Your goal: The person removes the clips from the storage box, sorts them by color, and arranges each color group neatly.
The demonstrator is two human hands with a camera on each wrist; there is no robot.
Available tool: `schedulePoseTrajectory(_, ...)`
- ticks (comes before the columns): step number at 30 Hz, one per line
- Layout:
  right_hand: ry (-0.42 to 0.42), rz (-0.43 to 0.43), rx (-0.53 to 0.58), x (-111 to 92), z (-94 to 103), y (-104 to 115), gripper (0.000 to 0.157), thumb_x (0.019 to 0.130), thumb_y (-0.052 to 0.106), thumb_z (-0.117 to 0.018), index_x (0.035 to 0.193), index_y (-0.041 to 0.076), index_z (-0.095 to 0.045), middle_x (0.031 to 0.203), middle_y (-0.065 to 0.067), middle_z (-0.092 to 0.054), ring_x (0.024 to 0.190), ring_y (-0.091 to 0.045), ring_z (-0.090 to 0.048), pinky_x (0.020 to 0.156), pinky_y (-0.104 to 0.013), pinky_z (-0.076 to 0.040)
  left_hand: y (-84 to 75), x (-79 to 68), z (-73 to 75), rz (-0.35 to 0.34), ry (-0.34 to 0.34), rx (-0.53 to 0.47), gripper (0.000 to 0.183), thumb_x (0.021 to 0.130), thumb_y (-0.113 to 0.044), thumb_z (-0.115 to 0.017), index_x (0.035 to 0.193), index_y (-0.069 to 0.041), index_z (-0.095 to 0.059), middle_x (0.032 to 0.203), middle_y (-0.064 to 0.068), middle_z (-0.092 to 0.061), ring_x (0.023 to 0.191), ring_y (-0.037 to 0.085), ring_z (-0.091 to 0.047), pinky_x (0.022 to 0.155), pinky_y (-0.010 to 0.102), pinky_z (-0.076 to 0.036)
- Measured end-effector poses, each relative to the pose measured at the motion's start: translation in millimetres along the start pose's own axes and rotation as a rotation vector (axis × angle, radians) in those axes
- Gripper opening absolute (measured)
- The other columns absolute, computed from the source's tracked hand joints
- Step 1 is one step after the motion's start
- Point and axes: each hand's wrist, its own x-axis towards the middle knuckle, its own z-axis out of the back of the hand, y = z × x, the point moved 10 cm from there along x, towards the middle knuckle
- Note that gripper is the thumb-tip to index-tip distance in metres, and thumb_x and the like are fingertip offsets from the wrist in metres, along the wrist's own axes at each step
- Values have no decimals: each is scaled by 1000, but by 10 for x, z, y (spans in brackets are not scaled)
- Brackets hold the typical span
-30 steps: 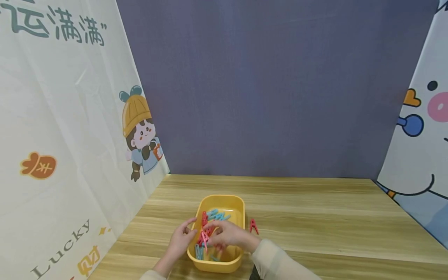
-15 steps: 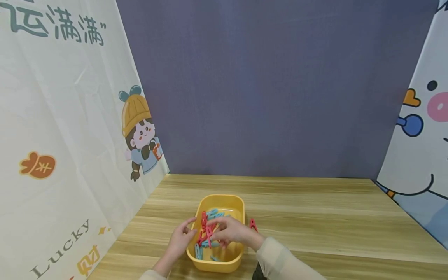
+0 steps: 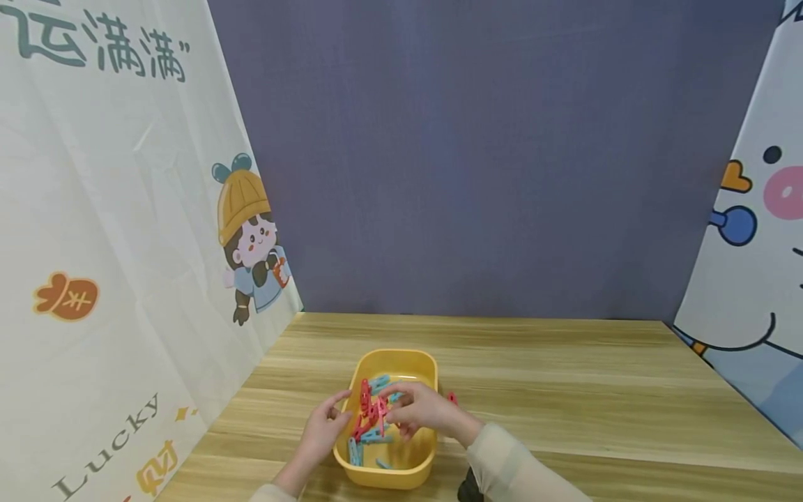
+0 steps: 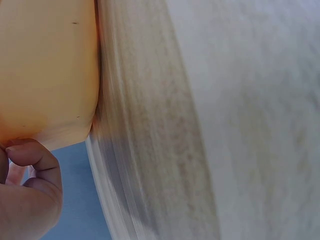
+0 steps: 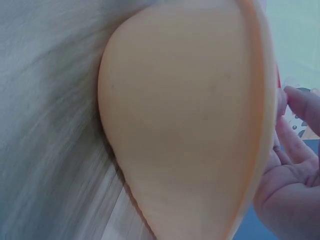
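Note:
A yellow plastic basin [image 3: 395, 478] stands on the table, holding red clothespins [image 3: 366, 397] and light blue clothespins [image 3: 355, 452]. My left hand [image 3: 321, 431] grips its left rim between thumb and fingers; the left wrist view has those curled fingers [image 4: 37, 157] right at the basin's edge. Over the basin, my right hand [image 3: 426, 410] pinches a pinkish-red clothespin [image 3: 382, 410] that hangs downward from the fingertips. In the right wrist view, the basin wall [image 5: 180, 100] covers most of the pinched clothespin.
On the table right of the basin lies a red clothespin [image 3: 452, 398], partly behind my right wrist. A dark object [image 3: 470, 486] shows under the right sleeve [image 3: 521, 464]. Printed cloth [image 3: 125, 244] hangs at the left, and a dark blue-grey backdrop [image 3: 477, 174] stands behind the table.
My right hand has moved slightly right and up with the pinched clothespin. Its wrist now covers more of the clothespin on the table. The left hand stays at the rim.

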Motion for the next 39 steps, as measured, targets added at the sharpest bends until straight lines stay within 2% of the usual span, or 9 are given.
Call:
schedulePoseTrajectory(7, -20, 11, 2, -43, 70, 30, 38, 86, 6, -61, 122, -3, -51, 82, -13, -60, 54, -14, -54, 50, -29, -50, -7, -13, 22, -5, -7, 10, 39, 84, -3, -61, 122, 4, -53, 69, 2, -44, 53, 10, -39, 45, 20, -33)
schedulePoseTrajectory(17, -67, 1, 7, -82, 200, 42, 40, 85, 7, -62, 123, 0, -51, 89, -19, -60, 56, -14, -53, 51, -28, -50, -11, -20, 40, -9, -16, 23, 38, 85, -4, -61, 122, 3, -54, 69, 2, -44, 52, 9, -39, 45, 20, -34)
schedulePoseTrajectory(26, -112, 10, -25, -121, 331, 95, 41, 85, 7, -63, 123, 1, -51, 83, -12, -60, 56, -14, -54, 51, -31, -51, -2, -11, 23, -9, -13, 15, 38, 84, -3, -61, 121, 3, -54, 69, 2, -44, 53, 9, -39, 45, 20, -34)
schedulePoseTrajectory(33, -123, 19, -41, -158, 398, 129, 42, 86, 8, -63, 125, 0, -49, 86, -16, -59, 57, -14, -54, 53, -33, -51, -11, -5, 11, -12, -13, 13, 37, 84, -2, -60, 121, 3, -55, 68, 2, -44, 53, 10, -39, 45, 20, -34)
schedulePoseTrajectory(39, -138, 29, -48, -165, 457, 142, 40, 86, 10, -63, 123, 2, -51, 86, -14, -60, 59, -15, -55, 54, -34, -52, -21, -6, 8, -19, -13, 17, 37, 85, -2, -61, 120, 4, -55, 68, 2, -44, 52, 10, -38, 45, 20, -33)
